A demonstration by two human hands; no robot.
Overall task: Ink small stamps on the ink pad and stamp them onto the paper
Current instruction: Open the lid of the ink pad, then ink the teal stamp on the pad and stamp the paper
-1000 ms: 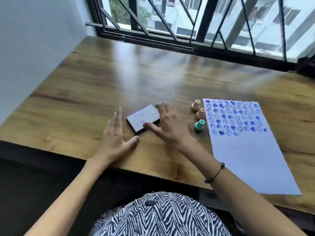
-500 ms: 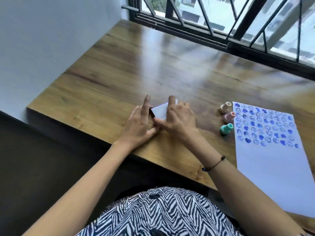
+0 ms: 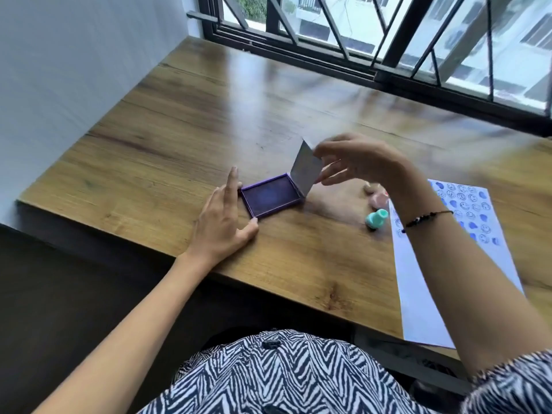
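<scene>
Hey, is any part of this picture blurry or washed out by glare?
Head view: the right hand at the ink pad lid is smeared by motion, as are the stamps and paper beside it; window light leaves pale glare streaks on the table; the left hand is sharp.

A person wears a loose top (image 3: 286, 375) printed in a black-and-white zebra chevron pattern, its fabric filling the near edge of the scene, with small dark buttons down the front. A short sleeve (image 3: 513, 380) in the same print covers the upper right arm. A thin dark beaded bracelet (image 3: 427, 220) circles the right wrist. Both forearms are bare, and the left wrist carries nothing.
</scene>
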